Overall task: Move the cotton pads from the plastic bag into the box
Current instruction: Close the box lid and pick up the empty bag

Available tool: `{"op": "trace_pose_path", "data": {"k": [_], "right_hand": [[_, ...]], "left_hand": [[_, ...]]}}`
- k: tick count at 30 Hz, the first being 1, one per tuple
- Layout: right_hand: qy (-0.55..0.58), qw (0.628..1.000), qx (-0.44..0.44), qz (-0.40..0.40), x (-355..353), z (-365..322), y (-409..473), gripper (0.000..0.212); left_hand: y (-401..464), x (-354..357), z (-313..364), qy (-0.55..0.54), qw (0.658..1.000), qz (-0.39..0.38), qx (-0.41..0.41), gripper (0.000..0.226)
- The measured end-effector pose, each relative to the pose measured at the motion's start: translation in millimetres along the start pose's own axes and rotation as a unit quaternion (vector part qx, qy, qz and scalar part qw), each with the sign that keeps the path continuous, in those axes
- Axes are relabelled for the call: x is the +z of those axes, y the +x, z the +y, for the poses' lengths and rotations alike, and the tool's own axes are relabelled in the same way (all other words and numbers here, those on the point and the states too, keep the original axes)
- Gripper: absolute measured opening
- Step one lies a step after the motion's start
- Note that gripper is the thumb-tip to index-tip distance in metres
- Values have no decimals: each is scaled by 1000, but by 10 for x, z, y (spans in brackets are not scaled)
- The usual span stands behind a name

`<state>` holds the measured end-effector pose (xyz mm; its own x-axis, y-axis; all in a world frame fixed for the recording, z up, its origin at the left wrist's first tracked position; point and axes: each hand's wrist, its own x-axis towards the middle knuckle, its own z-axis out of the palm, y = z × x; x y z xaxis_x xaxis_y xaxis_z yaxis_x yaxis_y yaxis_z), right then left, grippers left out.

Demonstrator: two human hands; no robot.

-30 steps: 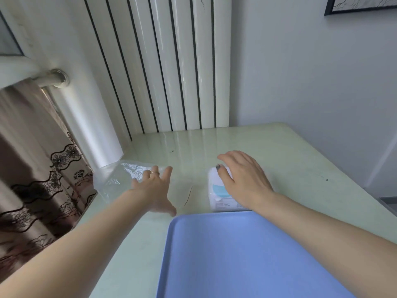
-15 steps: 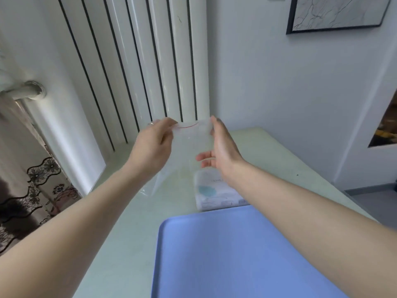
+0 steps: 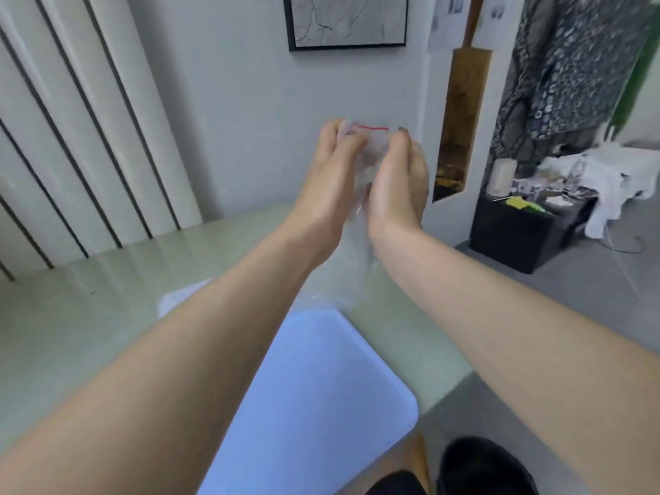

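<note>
Standing at the far left, a white panelled radiator [image 3: 71, 119] with dark vertical gaps rises behind the pale green table [image 3: 89, 316]. On the table, a white packet [image 3: 178, 298] shows only as a blurred corner past the left forearm; whether it is the cotton pads or the box cannot be told. Nearer, a blue tray [image 3: 314, 405] lies flat with one rounded corner reaching the table's near edge. Above the table, the left hand [image 3: 328, 180] pinches the top left of a clear plastic bag [image 3: 351, 266] between curled fingers and thumb. The bag's mouth, marked by a red seal line, is held up in the air between both hands, and its body hangs down towards the tray's far end. The right hand [image 3: 396, 184] pinches the mouth's right side, fingers curled on it. Its contents cannot be made out. On the wall beyond hangs a black-framed picture [image 3: 346, 19]. Farther right, a black cabinet [image 3: 518, 237] carries clutter and white cloth.
</note>
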<state>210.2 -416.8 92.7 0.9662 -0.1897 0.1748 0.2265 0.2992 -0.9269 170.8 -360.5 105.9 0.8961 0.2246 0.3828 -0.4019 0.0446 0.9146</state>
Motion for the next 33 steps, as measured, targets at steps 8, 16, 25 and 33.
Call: {"op": "trace_pose_path", "data": {"k": [8, 16, 25, 33], "right_hand": [[-185, 942, -185, 209, -1877, 60, 894, 29], [-290, 917, -91, 260, -3412, 1221, 995, 29], [-400, 893, 75, 192, -4123, 2649, 512, 30], [-414, 874, 198, 161, -4259, 3374, 229, 30]], "left_hand": [[-65, 1588, -678, 91, 987, -114, -64, 15], [-672, 2404, -1962, 109, 937, -225, -246, 36], [-1264, 2189, -3419, 219, 849, -222, -427, 40], [-1455, 1876, -3967, 303, 770, -251, -502, 52]]}}
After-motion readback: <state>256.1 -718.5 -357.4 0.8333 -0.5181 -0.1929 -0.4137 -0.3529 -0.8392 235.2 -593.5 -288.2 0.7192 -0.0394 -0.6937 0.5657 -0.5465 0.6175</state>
